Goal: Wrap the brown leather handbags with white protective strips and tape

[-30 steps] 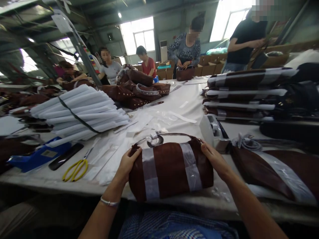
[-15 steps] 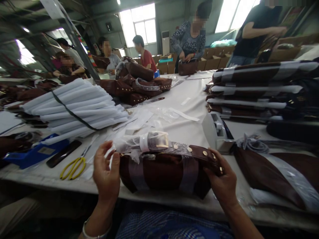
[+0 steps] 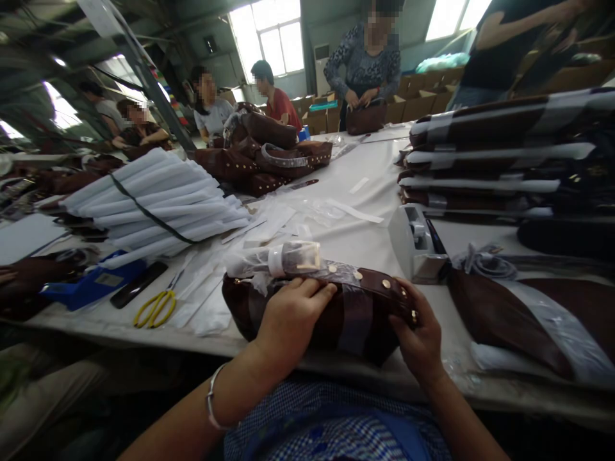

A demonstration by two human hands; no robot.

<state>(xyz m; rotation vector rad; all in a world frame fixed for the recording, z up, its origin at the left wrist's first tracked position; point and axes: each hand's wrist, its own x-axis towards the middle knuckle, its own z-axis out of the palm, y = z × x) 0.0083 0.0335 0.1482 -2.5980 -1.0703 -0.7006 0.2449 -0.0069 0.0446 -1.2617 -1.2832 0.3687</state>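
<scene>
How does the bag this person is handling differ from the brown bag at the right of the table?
The handled bag has the left hand and right hand on it; neither touches the right-side bag. The handled bag shows a studded strap along its top; no studs show on the right-side bag. Both are brown with pale wrapping.

Left hand (image 3: 291, 317) atop brown bag (image 3: 329, 326); right hand (image 3: 420, 333) gripping bag's end (yellow-handled scissors (image 3: 156, 311) lying off left).
</scene>
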